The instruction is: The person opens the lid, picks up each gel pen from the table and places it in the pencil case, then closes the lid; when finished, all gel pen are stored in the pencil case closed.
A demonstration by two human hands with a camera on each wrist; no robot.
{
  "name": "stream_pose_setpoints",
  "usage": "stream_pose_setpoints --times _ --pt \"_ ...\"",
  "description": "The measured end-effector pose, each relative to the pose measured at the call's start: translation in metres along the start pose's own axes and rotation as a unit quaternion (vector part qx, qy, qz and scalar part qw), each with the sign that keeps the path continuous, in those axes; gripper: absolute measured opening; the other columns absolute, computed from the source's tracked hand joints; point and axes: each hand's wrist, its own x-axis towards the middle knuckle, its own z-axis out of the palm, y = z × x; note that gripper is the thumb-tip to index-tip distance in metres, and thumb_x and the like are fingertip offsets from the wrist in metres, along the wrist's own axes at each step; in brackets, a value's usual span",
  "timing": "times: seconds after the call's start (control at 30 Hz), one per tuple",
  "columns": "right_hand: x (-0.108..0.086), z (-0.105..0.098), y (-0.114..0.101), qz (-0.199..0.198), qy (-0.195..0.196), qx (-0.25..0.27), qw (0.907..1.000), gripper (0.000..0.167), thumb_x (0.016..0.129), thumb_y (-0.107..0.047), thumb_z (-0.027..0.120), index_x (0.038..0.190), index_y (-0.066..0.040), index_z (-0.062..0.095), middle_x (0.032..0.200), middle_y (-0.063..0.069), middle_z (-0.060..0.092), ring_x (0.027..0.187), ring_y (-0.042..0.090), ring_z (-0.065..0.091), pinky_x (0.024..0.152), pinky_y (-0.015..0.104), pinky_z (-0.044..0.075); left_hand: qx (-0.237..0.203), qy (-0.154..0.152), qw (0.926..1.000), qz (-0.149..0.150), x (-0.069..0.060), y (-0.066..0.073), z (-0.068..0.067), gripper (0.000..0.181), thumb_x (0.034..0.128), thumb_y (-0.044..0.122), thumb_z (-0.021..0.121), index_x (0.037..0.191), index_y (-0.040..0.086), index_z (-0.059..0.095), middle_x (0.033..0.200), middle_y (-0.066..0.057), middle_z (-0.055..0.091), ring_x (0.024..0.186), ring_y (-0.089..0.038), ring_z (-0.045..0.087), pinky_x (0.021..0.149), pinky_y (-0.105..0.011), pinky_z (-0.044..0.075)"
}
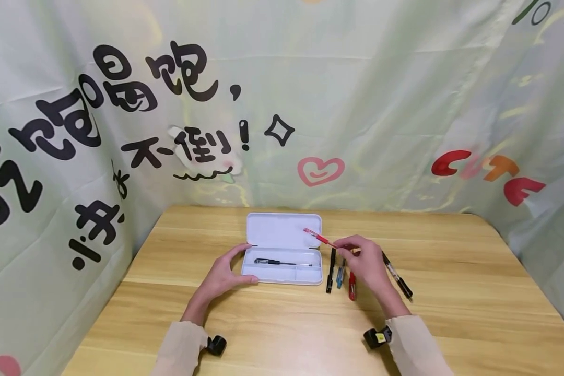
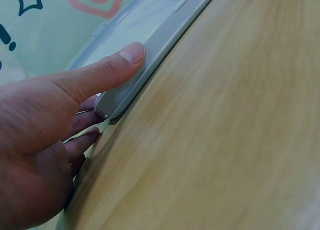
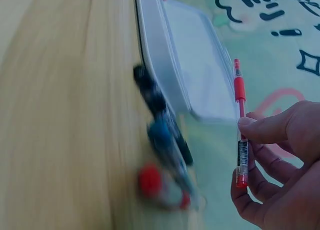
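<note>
A white pencil case lies on the table with its lid folded back. One black gel pen rests in its long compartment. My left hand grips the case's left end, the thumb on the front wall and the fingers around the far side. Raised over the case's right side, a red gel pen is pinched between the thumb and fingers of my right hand. Below that hand lie a black pen, a blue pen and a second red pen.
Right of my right hand, another black pen lies slanted on the wooden table. A printed cloth hangs behind the table and along both sides. Black wrist cameras sit at both sleeves.
</note>
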Motion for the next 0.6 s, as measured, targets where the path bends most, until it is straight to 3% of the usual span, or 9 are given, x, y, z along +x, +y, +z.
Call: stream_pose_setpoints --times 0.3,0.6 --pt "0.016 0.048 -0.022 -0.045 -0.022 -0.005 0.9987 0.013 0.091 0.002 0.075 0.096 -0.009 0.081 0.095 0.003 0.074 0.084 0.016 0.066 0.071 0.031 0.056 -0.004 0.002 1.0000 -0.003 0.000 0.000 0.001 0.091 0.0710 0.037 0.096 0.149 0.021 0.052 0.160 -0.010 0.042 0.149 -0.036 0.032 0.119 -0.062 0.024" --pt "0.016 0.081 -0.030 -0.049 -0.062 0.001 0.9969 0.016 0.089 0.004 0.077 0.093 -0.012 0.081 0.095 -0.001 0.074 0.087 0.015 0.068 0.076 0.033 0.058 -0.003 0.002 1.0000 -0.008 0.000 0.000 0.000 0.091 0.0718 0.039 0.095 0.150 0.021 0.052 0.160 -0.010 0.041 0.149 -0.037 0.032 0.119 -0.064 0.023"
